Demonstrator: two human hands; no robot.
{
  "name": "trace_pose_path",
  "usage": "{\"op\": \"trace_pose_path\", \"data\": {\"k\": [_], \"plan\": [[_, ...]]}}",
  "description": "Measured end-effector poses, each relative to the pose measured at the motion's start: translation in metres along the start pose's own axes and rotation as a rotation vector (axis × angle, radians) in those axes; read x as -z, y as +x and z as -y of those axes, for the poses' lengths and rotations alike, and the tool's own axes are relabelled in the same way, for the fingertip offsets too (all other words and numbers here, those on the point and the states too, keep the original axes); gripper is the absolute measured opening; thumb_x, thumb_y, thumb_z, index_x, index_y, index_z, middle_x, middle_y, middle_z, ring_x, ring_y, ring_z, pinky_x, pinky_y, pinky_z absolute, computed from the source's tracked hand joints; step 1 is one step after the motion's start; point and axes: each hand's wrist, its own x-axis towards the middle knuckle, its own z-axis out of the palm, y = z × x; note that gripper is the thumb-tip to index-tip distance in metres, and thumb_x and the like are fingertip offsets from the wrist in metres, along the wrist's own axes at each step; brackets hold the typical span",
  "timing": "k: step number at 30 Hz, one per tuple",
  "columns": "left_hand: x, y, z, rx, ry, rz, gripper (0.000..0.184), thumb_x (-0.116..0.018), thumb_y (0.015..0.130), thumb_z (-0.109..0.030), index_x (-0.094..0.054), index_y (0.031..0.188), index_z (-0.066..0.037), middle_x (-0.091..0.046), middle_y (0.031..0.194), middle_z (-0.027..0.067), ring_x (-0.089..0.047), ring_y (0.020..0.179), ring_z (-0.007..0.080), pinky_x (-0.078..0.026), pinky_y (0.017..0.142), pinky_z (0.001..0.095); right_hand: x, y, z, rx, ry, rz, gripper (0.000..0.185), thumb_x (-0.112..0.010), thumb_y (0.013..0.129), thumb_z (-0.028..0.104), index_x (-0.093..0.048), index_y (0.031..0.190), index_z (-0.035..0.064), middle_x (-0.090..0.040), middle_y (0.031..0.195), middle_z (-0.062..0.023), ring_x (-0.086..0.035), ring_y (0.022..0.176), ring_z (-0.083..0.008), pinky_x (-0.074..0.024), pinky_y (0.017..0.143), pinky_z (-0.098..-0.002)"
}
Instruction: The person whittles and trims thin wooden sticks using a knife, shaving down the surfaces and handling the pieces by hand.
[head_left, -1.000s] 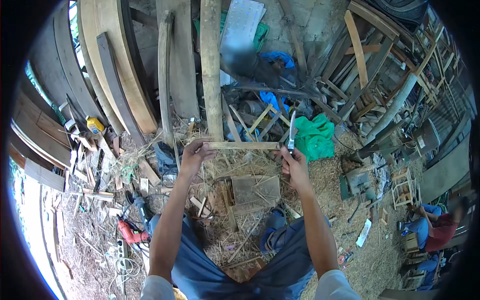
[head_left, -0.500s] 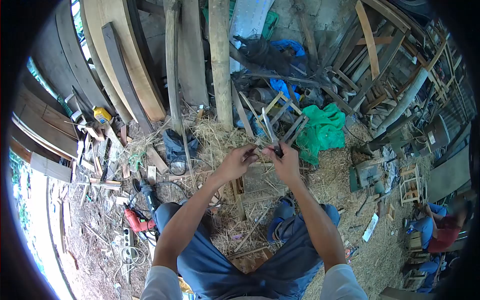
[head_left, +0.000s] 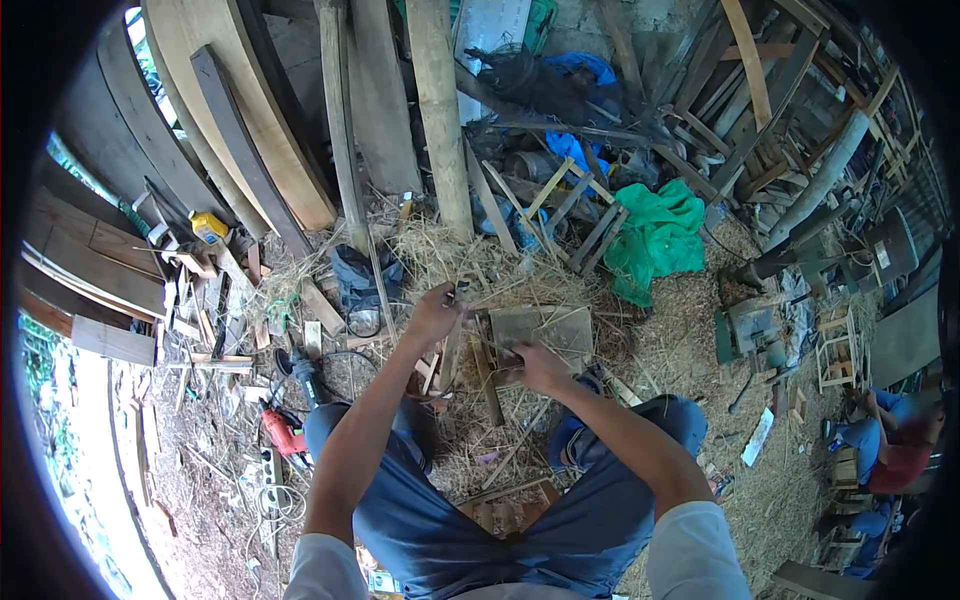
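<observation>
My left hand point(head_left: 434, 316) is raised above the littered floor, its fingers closed near a small dark bit that I cannot make out. Lower and to the right, my right hand point(head_left: 541, 369) is curled with its fingertips pointing left. Whatever it grips is hidden or too blurred to name, and no blade shows clearly. A flat grey board point(head_left: 560, 335) lies behind my right hand, among straw and shavings. Near my right fingers a narrow wooden piece point(head_left: 491, 400) lies on the ground between my feet.
To the left lie a red power drill point(head_left: 284, 432), an angle grinder point(head_left: 305, 375) and a power strip point(head_left: 270, 490) with cables. Green cloth point(head_left: 655, 235) and a small wooden frame point(head_left: 570, 210) stand ahead. Planks point(head_left: 265, 120) lean behind. Another person point(head_left: 895, 450) sits at far right.
My hands have parted: the left moved left, the right came down and toward me. The knife that stood upright in my right hand no longer shows clearly. My view shifted slightly.
</observation>
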Motion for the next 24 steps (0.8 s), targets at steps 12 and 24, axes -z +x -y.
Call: {"op": "trace_pose_path", "data": {"k": [12,24], "plan": [[0.011,0.003,-0.029,0.094,-0.318,0.058,0.034,-0.064,0.086,-0.019,-0.056,0.111,0.003,-0.061,0.086,0.0073,-0.054,0.071,0.0108,-0.044,0.060,0.0269,0.015,0.016,-0.015,-0.211,-0.072,0.125,0.020,-0.069,0.078,0.022,-0.062,0.090,0.0082,-0.061,0.090,-0.0109,-0.062,0.083,-0.0318,-0.0512,0.073,-0.0423],[0.012,0.011,-0.007,-0.041,-0.304,-0.030,0.034,-0.065,0.084,-0.022,-0.056,0.103,0.003,-0.064,0.089,0.0170,-0.059,0.081,0.0213,-0.044,0.075,0.0332,-0.007,-0.001,-0.020,0.047,-0.172,0.037,0.017,-0.070,0.076,0.021,-0.065,0.088,0.0103,-0.061,0.100,-0.0086,-0.063,0.083,-0.0300,-0.0511,0.067,-0.0442]]}}
